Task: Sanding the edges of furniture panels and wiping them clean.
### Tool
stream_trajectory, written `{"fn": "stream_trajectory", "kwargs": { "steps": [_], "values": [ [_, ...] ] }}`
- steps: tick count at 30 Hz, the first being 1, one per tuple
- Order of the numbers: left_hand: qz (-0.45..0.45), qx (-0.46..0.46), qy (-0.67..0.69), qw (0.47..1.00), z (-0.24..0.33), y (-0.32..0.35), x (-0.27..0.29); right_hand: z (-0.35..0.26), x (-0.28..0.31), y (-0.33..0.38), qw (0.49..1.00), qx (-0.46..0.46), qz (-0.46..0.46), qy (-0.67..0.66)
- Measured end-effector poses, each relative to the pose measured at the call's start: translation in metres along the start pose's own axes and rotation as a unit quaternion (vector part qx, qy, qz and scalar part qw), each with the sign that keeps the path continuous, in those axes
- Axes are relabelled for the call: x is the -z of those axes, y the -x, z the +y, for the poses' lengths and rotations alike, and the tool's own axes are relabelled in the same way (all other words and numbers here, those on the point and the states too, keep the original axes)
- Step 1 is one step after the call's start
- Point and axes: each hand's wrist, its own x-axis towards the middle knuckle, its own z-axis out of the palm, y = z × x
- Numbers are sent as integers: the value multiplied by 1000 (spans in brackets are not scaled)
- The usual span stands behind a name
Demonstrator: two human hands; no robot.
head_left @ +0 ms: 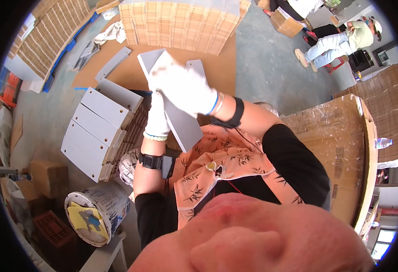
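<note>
A light grey flat board (184, 126) slants in front of my body, its near end by my patterned apron (226, 154). My left hand (157, 119), in a white knitted glove, is closed on the board's left edge. Across the board's upper part lies my right hand (183, 87), also white-gloved; its fingers are blurred and partly out of sight, so their grip is unclear. The two gloves touch or overlap near the board's edge. Just left of them stands a stack of similar grey boards (92, 129) with small holes near their ends.
A big stack of boards (178, 25) stands ahead on brown sheeting (224, 77), with loose grey strips (113, 63) nearby. At lower left is a stained bucket (94, 215); to my right, a large cardboard-covered block (326, 154). Another person (330, 47) is at the far right.
</note>
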Motion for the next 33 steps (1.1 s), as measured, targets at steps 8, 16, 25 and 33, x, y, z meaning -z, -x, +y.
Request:
{"fn": "stream_trajectory", "kwargs": {
  "steps": [8, 16, 25, 33],
  "values": [
    [-108, 41, -88, 989, 2, 6, -6, 49, 13, -40, 994, -23, 92, -51],
    [-85, -71, -409, 906, -5, 7, 9, 40, -17, 1, 979, -74, 183, -54],
    [50, -68, -123, 989, -15, -13, 63, -24, -15, 26, 982, -123, 28, -143],
    [109, -132, -374, 911, 16, -8, 16, 1, -58, 26, 989, -114, 55, -79]
  ]
}}
